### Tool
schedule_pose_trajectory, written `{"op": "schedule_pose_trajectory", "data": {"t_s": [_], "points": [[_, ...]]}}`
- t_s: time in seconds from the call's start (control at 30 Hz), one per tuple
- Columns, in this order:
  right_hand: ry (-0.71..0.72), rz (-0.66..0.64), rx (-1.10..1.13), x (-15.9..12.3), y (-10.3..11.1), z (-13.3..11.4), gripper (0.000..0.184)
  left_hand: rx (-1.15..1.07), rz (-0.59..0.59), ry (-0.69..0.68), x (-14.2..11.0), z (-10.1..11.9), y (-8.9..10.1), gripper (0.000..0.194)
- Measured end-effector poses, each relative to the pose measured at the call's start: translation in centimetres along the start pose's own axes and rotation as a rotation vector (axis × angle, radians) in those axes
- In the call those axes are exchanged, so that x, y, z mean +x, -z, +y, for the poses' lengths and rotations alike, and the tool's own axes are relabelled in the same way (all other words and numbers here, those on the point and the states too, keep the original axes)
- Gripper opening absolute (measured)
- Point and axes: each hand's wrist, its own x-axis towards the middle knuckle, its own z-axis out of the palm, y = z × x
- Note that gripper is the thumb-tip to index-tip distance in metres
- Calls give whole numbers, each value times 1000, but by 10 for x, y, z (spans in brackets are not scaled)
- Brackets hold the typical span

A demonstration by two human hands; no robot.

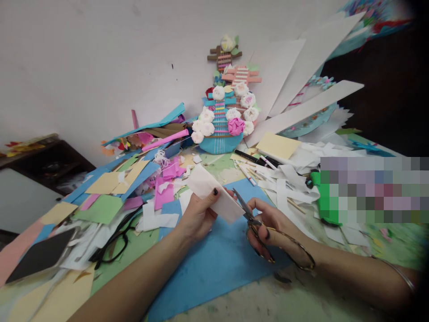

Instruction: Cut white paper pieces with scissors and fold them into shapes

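My left hand (200,214) pinches a folded strip of white paper (223,201), thumb on top. In my right hand (273,228) is a pair of scissors (248,211) with dark blades and gold-coloured handle loops. The blades point up and to the left, right beside the strip's lower right end; I cannot tell whether they touch it. Both hands are held over a blue sheet (214,273) on the table. Behind them stands a blue paper guitar (220,142) with string lines and white and pink paper flowers.
Pink scraps (164,192) and coloured sheets (103,209) crowd the left side, with black glasses (117,246) and a dark flat device (42,256). Right of the hands lie pens (246,156), white strips (281,197) and a cream pad (279,145). White boards (303,109) lean behind.
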Motion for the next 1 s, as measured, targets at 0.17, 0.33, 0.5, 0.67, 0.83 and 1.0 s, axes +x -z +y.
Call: {"op": "schedule_pose_trajectory", "data": {"t_s": [0.17,0.33,0.5,0.67,0.83,1.0], "points": [[2,-14,2,-1,1,3,52,-19,-29,14,-1,-2,-1,28],[-21,-2,-6,-2,0,3,53,59,-42,53,-2,-3,-2,30],[-6,-12,11,-1,0,5,55,84,-48,66,-3,-6,-2,34],[-9,6,10,-2,0,4,57,125,-79,67,-6,-8,-4,33],[6,36,20,-2,-2,3,56,121,-65,82,-8,-8,-7,31],[15,86,14,-1,-5,1,60,100,-44,78,-8,-9,-8,31]]}}
